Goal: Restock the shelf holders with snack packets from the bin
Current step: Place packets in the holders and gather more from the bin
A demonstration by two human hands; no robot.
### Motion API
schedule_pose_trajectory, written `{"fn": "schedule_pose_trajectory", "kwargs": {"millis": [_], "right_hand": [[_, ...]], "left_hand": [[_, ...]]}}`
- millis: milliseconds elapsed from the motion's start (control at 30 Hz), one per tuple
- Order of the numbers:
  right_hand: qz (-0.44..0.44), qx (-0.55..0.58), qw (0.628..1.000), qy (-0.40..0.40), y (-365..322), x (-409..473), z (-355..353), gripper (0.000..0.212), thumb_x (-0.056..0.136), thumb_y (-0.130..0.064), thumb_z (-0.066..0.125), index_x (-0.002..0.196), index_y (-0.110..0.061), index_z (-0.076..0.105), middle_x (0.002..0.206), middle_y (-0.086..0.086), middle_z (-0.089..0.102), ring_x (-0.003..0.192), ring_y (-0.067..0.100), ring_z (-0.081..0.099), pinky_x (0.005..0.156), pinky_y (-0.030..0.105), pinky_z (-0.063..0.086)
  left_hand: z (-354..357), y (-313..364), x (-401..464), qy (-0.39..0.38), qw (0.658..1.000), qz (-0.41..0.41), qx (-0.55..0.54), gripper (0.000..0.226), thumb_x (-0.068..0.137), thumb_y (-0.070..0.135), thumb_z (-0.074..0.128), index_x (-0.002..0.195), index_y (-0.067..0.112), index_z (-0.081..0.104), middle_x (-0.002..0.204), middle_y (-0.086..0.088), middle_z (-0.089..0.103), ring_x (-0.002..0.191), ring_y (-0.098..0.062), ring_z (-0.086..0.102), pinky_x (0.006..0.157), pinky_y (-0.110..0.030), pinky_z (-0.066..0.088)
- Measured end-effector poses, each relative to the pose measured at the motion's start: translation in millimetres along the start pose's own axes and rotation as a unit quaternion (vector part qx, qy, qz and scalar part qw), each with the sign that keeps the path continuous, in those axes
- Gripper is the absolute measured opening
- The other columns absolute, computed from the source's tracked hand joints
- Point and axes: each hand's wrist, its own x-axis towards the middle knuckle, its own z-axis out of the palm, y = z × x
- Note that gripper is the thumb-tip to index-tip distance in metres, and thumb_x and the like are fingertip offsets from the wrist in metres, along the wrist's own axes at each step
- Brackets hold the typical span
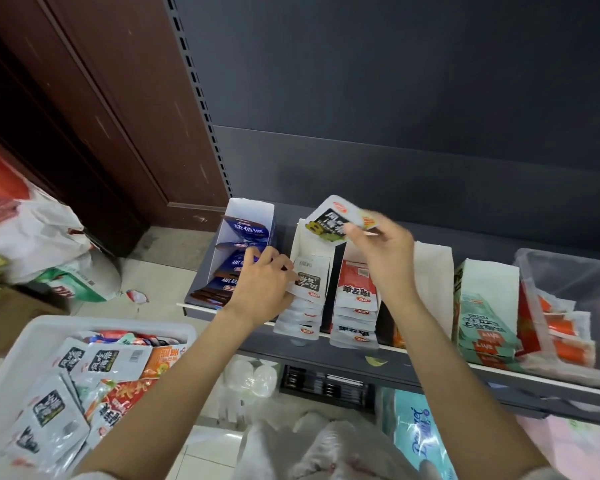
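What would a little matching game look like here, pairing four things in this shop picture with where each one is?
Things:
1. white packet with black label
2. blue packets
3. white bin
4. left hand

Places:
A. lower left, beside the shelf, full of mixed packets
B. pinched in the right hand above the holders
C. resting on the row of white packets in the second holder
D. standing in the leftmost holder

Pairs: 1-B, 2-D, 3-A, 4-C
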Motion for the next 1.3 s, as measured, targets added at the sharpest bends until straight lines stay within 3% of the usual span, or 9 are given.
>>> {"fn": "schedule_pose_trajectory", "kwargs": {"millis": [100,167,433,533,700,800,967,1100,1300], "right_hand": [[-0.091,-0.178,0.979,-0.043,21.1,13.3,17.1,0.023,0.085,-0.012,0.068,0.108,-0.014,0.071,0.104,0.000,0.072,0.085,0.006,0.064,0.071,0.009,0.049],[-0.131,-0.252,0.955,-0.081,34.5,19.9,26.5,0.023,0.087,-0.010,0.065,0.106,-0.019,0.072,0.104,-0.002,0.072,0.088,0.013,0.066,0.079,0.026,0.054],[-0.225,-0.519,0.797,-0.211,67.2,9.2,32.0,0.031,0.095,-0.025,0.047,0.110,-0.014,0.071,0.117,0.003,0.066,0.123,0.025,0.042,0.099,0.042,0.030],[-0.229,-0.492,0.805,-0.239,63.9,1.2,23.8,0.037,0.090,-0.025,0.054,0.124,-0.014,0.062,0.136,0.005,0.053,0.134,0.028,0.031,0.105,0.047,0.023],[-0.181,-0.304,0.906,-0.230,40.8,-24.9,4.6,0.036,0.093,-0.016,0.055,0.128,-0.020,0.057,0.127,-0.002,0.059,0.122,0.016,0.047,0.104,0.035,0.037],[-0.148,-0.193,0.937,-0.250,19.1,-46.8,7.0,0.032,0.093,-0.009,0.054,0.124,-0.016,0.060,0.108,-0.005,0.067,0.095,-0.003,0.056,0.080,0.004,0.044],[-0.139,-0.083,0.917,-0.364,-3.2,-93.8,49.6,0.031,0.092,-0.027,0.046,0.115,-0.018,0.065,0.094,-0.012,0.067,0.087,-0.001,0.062,0.071,0.002,0.044],[-0.115,-0.064,0.888,-0.440,2.1,-127.0,99.1,0.025,0.093,-0.008,0.052,0.109,-0.017,0.068,0.089,-0.012,0.069,0.081,-0.002,0.063,0.069,0.007,0.047],[-0.106,-0.126,0.839,-0.519,28.3,-177.4,207.2,0.026,0.091,-0.006,0.054,0.111,-0.017,0.067,0.104,-0.005,0.069,0.093,0.009,0.064,0.079,0.027,0.053]], "left_hand": [[-0.6,4.9,-3.2,0.010,1.000,0.000,-0.019,0.033,0.091,0.033,0.053,0.123,0.033,0.060,0.130,0.009,0.054,0.121,-0.019,0.040,0.100,-0.040,0.022],[0.9,6.3,-4.4,0.035,0.998,-0.005,-0.052,0.026,0.088,0.027,0.059,0.113,0.032,0.068,0.121,0.006,0.061,0.113,-0.022,0.047,0.097,-0.039,0.025],[11.3,7.9,-5.5,0.081,0.994,-0.039,-0.065,0.014,0.082,0.021,0.069,0.094,0.027,0.073,0.094,0.003,0.071,0.090,-0.023,0.059,0.084,-0.038,0.040],[7.4,8.8,-15.9,0.136,0.982,-0.054,-0.116,0.009,0.074,0.018,0.075,0.081,0.022,0.073,0.082,0.003,0.070,0.079,-0.024,0.061,0.073,-0.036,0.047],[-20.1,16.6,-68.9,0.236,0.927,-0.167,-0.238,0.024,0.088,0.039,0.052,0.079,0.018,0.059,0.078,0.006,0.062,0.076,-0.013,0.056,0.065,-0.028,0.048],[-31.3,16.7,-115.9,0.313,0.854,-0.285,-0.301,0.024,0.090,0.040,0.048,0.081,0.018,0.055,0.074,0.011,0.055,0.070,-0.004,0.052,0.062,-0.017,0.043],[-18.7,0.9,-199.3,0.412,0.718,-0.429,-0.361,0.010,0.089,0.035,0.051,0.080,0.031,0.049,0.073,0.016,0.056,0.065,-0.001,0.050,0.063,-0.014,0.039],[5.1,-27.4,-261.1,0.373,0.651,-0.532,-0.391,0.010,0.087,0.033,0.055,0.080,0.027,0.051,0.075,0.020,0.058,0.066,0.000,0.051,0.062,-0.010,0.039],[82.2,-124.2,-346.3,0.141,0.676,-0.613,-0.383,0.014,0.085,0.016,0.066,0.097,0.022,0.060,0.101,0.005,0.066,0.094,-0.018,0.064,0.079,-0.032,0.049]]}}
